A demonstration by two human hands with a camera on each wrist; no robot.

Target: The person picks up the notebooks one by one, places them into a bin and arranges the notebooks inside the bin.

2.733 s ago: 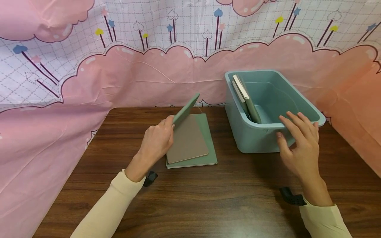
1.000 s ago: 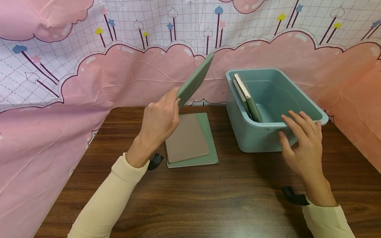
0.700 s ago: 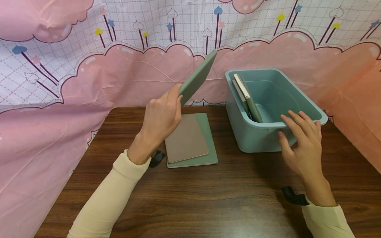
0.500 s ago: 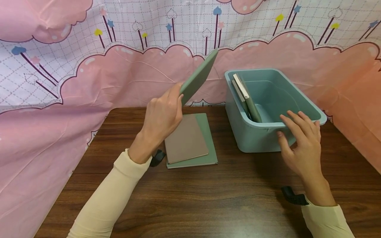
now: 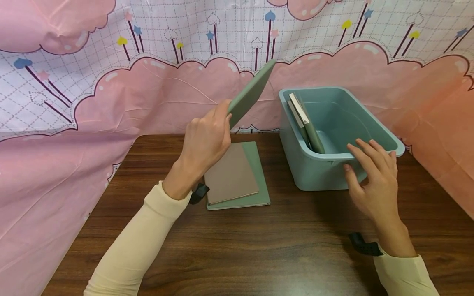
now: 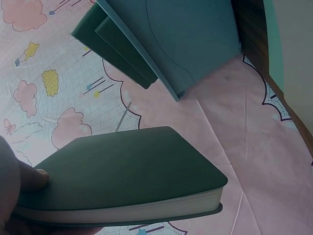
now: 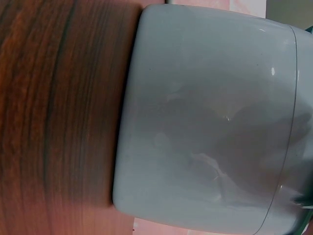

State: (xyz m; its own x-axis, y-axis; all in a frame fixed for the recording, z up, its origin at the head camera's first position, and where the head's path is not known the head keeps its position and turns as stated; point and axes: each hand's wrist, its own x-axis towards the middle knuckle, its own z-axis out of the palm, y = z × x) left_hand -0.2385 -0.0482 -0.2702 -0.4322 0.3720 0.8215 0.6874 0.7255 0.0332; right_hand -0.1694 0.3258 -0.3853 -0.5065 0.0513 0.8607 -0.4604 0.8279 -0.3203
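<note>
My left hand [image 5: 207, 137] grips a green hardcover notebook [image 5: 252, 94], raised and tilted above the table. In the left wrist view the thumb lies on the cover of the notebook [image 6: 132, 166], and its pale page edges face the camera. Below it, a brown notebook [image 5: 231, 172] lies on a larger green one [image 5: 261, 185]. My right hand [image 5: 375, 185] is at the front rim of a blue-green plastic bin [image 5: 314, 172], its fingers spread and relaxed over the edge. Several books [image 5: 307, 127] lean against the bin's left inner wall.
The brown wooden table [image 5: 259, 246] carries the bin at right and the notebooks at centre. A pink patterned cloth [image 5: 177, 102] hangs behind and along both sides. The right wrist view shows mostly the outer wall of the bin [image 7: 205, 117].
My left hand has lifted the green notebook off the stack, up and to the right, and has kept drifting that way slightly. The right hand stays at the bin's rim.
</note>
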